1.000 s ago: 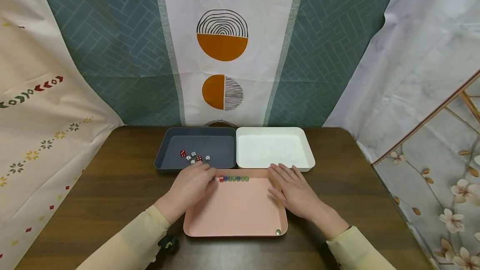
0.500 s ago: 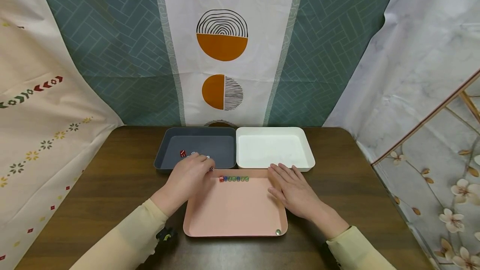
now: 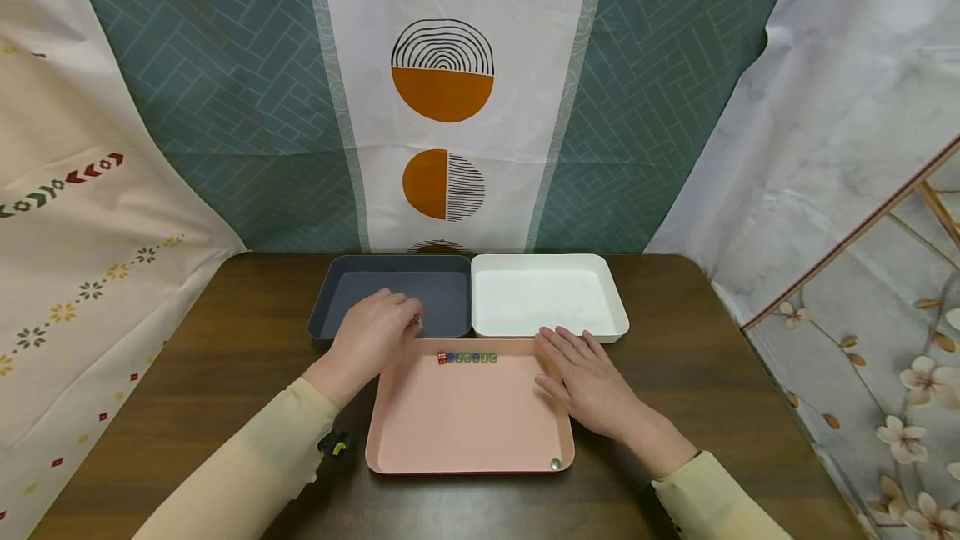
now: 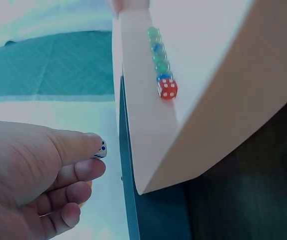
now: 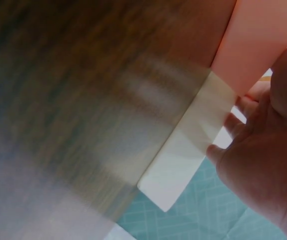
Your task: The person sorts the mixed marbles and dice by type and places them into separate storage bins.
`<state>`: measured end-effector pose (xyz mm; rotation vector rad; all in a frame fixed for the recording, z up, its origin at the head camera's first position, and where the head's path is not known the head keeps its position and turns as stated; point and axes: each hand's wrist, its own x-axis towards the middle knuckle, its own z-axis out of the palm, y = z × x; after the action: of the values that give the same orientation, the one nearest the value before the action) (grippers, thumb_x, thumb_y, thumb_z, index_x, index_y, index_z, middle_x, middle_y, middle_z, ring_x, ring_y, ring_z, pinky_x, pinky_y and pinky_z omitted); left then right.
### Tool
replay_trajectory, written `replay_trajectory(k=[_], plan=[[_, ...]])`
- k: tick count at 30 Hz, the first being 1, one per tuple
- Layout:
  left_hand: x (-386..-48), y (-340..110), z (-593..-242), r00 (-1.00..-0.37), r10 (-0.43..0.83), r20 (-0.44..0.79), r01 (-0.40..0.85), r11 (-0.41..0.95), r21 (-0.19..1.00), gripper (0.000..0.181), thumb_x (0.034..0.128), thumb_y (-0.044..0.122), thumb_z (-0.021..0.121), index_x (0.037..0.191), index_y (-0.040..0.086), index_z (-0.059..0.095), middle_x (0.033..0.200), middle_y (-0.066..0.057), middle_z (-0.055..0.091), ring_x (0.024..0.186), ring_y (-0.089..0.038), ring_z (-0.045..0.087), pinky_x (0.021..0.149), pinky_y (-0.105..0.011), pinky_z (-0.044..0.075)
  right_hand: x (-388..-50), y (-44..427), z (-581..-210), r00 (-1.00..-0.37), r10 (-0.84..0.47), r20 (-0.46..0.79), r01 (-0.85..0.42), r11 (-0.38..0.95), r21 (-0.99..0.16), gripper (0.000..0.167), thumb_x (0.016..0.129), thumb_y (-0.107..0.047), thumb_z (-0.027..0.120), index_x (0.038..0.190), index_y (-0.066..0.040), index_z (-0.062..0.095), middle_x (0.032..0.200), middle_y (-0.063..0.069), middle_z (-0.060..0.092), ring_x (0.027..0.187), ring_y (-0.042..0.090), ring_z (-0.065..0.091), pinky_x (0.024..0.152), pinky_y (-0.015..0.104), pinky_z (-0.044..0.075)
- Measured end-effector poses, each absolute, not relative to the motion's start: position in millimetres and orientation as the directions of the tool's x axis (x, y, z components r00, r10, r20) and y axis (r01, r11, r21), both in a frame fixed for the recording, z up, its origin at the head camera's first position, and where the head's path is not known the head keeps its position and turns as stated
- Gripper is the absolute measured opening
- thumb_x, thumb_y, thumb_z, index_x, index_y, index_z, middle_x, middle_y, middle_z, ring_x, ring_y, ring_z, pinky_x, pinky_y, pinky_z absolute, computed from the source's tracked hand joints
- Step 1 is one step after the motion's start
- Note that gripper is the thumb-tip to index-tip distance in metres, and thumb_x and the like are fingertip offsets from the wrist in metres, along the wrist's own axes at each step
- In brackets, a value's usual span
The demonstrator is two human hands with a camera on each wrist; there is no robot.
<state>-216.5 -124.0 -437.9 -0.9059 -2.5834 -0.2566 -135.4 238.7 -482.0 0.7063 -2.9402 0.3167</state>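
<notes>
My left hand (image 3: pixel 373 333) is above the near side of the dark grey tray (image 3: pixel 446 290) and pinches a white die (image 4: pixel 102 149) with dark dots between thumb and forefinger. Along the far side of the pink tray (image 3: pixel 472 423) runs a row of green and blue glass marbles (image 3: pixel 476 358). A red die (image 4: pixel 168 89) sits at the row's left end. With fingers straight, my right hand (image 3: pixel 583 382) rests on the pink tray's right rim, close to the white tray. The dice inside the dark tray are hidden behind my left hand.
A white tray (image 3: pixel 547 294) stands right beside the dark one, behind the pink tray. One lone green marble (image 3: pixel 556 464) lies in the pink tray's near right corner. All three trays stand on a brown wooden table (image 3: pixel 697 373); patterned cloths hang behind and at the sides.
My left hand has moved from the pink tray's far left corner up and away to over the dark tray, now holding the white die. The right hand has stayed in place.
</notes>
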Motion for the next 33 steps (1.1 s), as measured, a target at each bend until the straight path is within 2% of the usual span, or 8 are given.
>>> replay_trajectory(k=[7,17,27,33], plan=[[-232.4,-125.3,-440.6,-0.756,0.54,0.37,0.592,0.805,0.035,0.015,0.0912,0.01,0.092,0.096,0.01,0.078,0.087,-0.003,0.072,0.079,-0.024,0.063,0.071,-0.038,0.061,-135.6,238.7,-482.4,-0.884,-0.441,0.153,-0.463,0.868,-0.177,0.069,0.113,-0.04,0.063,0.168,-0.004,0.045,0.173,0.013,0.043,0.162,0.037,0.035,0.132,0.064,0.021],[-248.6,-128.9,-449.8,-0.822,0.493,0.285,0.534,0.841,0.089,0.013,0.0931,0.013,0.091,0.096,0.011,0.078,0.086,-0.002,0.072,0.081,-0.025,0.065,0.072,-0.042,0.061,-136.1,238.7,-481.4,-0.887,-0.439,0.145,-0.46,0.867,-0.191,0.069,0.113,-0.041,0.063,0.168,-0.004,0.044,0.174,0.013,0.043,0.162,0.038,0.035,0.131,0.064,0.021],[-255.7,-132.5,-455.5,-0.857,0.484,0.178,0.505,0.858,0.093,0.018,0.0956,0.016,0.089,0.086,0.014,0.074,0.078,0.001,0.067,0.074,-0.021,0.062,0.066,-0.041,0.058,-136.0,238.9,-482.5,-0.89,-0.436,0.134,-0.455,0.872,-0.181,0.069,0.113,-0.041,0.062,0.169,-0.004,0.044,0.174,0.013,0.042,0.163,0.037,0.034,0.132,0.063,0.02],[-258.5,-133.0,-457.6,-0.859,0.485,0.16,0.504,0.856,0.112,0.019,0.0956,0.015,0.088,0.084,0.014,0.073,0.079,0.001,0.068,0.074,-0.021,0.063,0.066,-0.042,0.058,-135.9,238.7,-481.8,-0.89,-0.436,0.133,-0.454,0.873,-0.176,0.069,0.113,-0.041,0.063,0.168,-0.004,0.044,0.174,0.013,0.042,0.163,0.037,0.034,0.132,0.064,0.02]])
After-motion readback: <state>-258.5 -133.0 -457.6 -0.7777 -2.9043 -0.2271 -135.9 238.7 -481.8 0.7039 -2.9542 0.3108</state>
